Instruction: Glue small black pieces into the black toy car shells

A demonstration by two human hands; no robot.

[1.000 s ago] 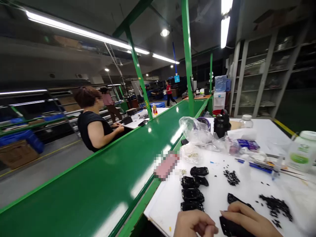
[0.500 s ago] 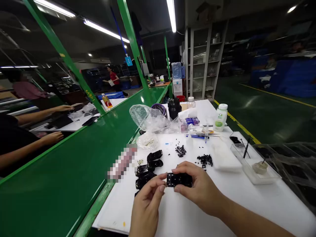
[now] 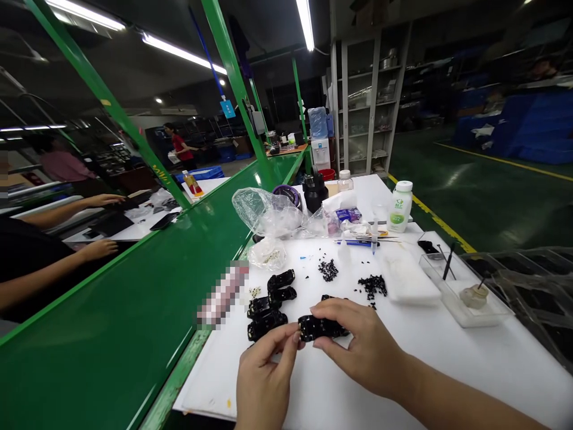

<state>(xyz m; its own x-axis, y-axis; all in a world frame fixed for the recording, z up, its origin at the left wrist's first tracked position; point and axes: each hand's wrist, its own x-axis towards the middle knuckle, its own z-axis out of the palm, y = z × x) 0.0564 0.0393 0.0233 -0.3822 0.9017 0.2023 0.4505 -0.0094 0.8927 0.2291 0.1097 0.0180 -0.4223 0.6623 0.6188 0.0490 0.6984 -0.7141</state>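
Note:
Between the thumb and fingers of my right hand (image 3: pixel 362 340) is a black toy car body (image 3: pixel 313 328), held level above the white table. The fingertips of my left hand (image 3: pixel 271 364) are pinched together at its left end. Whatever they may hold there is too small to make out. Behind my right fingers another black piece (image 3: pixel 329 297) shows in part. Several similar black car bodies (image 3: pixel 267 325) lie grouped on the table, left of the one I hold. Two heaps of tiny black parts, a nearer one (image 3: pixel 372 286) and a farther one (image 3: pixel 328 270), are spread beyond my hands.
A green partition (image 3: pixel 147 286) runs along the left, with a co-worker's hands (image 3: pixel 105 248) behind it. Clear plastic bags (image 3: pixel 268 215), a white bottle (image 3: pixel 400 207), a blue pen (image 3: pixel 353 243), a white foam block (image 3: pixel 409 278) and a clear tray (image 3: pixel 474 313) with tools stand on the table (image 3: pixel 447 382).
The car body has shifted slightly left and tilted a little. My left fingertips stay at its left end, pinched closer against it. The black piece behind my right hand has come into view.

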